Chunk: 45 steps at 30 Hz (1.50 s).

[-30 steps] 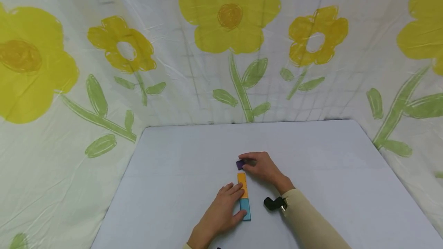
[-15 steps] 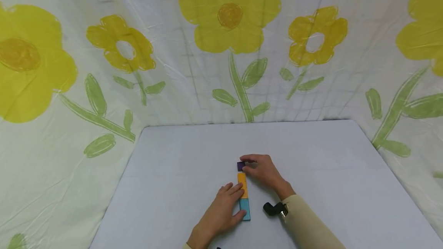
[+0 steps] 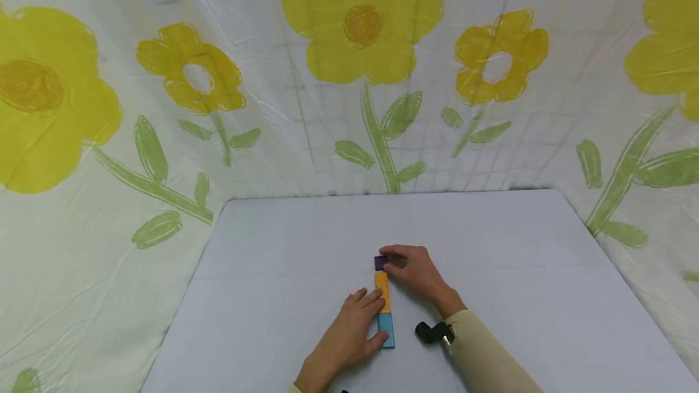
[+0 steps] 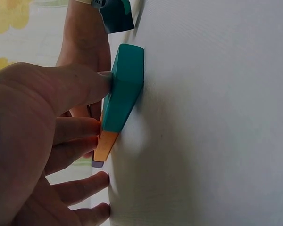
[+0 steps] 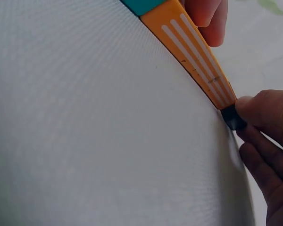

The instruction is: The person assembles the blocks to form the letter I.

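Observation:
On the table, an orange block (image 3: 381, 282) and a teal block (image 3: 385, 322) lie end to end in a line running away from me. My left hand (image 3: 347, 330) lies along their left side, its fingertips on the orange block and its thumb on the teal one. At the far end of the row, my right hand (image 3: 416, 270) pinches a small dark purple block (image 3: 379, 263) between thumb and fingers. In the right wrist view, this dark block (image 5: 232, 117) sits right at the end of the orange block, whose side carries white stripes (image 5: 188, 37).
The white table (image 3: 284, 241) extends around the hands. A white curtain (image 3: 284, 138) with yellow flowers hangs behind it and on both sides. A black wrist camera (image 3: 433, 332) is strapped at the right sleeve.
My right hand has drawn the purple block slightly nearer, up to the orange block's far end, and turned it straight in line. My left hand has stayed in place.

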### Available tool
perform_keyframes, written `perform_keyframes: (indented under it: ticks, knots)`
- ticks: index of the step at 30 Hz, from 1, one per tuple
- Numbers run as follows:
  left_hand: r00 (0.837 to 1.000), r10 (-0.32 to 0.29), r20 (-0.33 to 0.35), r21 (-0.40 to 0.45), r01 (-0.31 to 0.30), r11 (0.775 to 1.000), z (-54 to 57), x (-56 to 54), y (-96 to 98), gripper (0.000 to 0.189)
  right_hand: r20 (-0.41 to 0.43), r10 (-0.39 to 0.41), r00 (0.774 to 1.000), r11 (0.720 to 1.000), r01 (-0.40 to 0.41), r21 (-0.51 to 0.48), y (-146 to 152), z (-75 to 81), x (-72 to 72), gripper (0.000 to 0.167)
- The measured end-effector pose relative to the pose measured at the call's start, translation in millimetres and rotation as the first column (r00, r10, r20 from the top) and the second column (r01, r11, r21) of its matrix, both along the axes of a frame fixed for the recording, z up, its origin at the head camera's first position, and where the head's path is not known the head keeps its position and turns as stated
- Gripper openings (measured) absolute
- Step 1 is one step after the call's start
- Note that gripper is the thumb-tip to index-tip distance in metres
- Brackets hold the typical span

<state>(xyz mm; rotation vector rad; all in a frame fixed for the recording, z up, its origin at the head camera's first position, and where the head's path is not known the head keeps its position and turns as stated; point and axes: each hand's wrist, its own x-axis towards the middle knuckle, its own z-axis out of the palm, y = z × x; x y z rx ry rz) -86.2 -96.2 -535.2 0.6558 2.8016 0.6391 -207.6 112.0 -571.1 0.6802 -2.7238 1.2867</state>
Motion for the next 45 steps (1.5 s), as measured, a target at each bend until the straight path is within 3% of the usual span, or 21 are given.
perform_keyframes:
  ticks: [45]
  knots:
    - [1.000, 0.009, -0.008, 0.043, -0.008, 0.999, -3.2, 0.9, 0.4, 0.058, 0.034, -0.010, 0.999, 1.000, 0.010, -0.024, 2.8, 0.5, 3.9, 0.034]
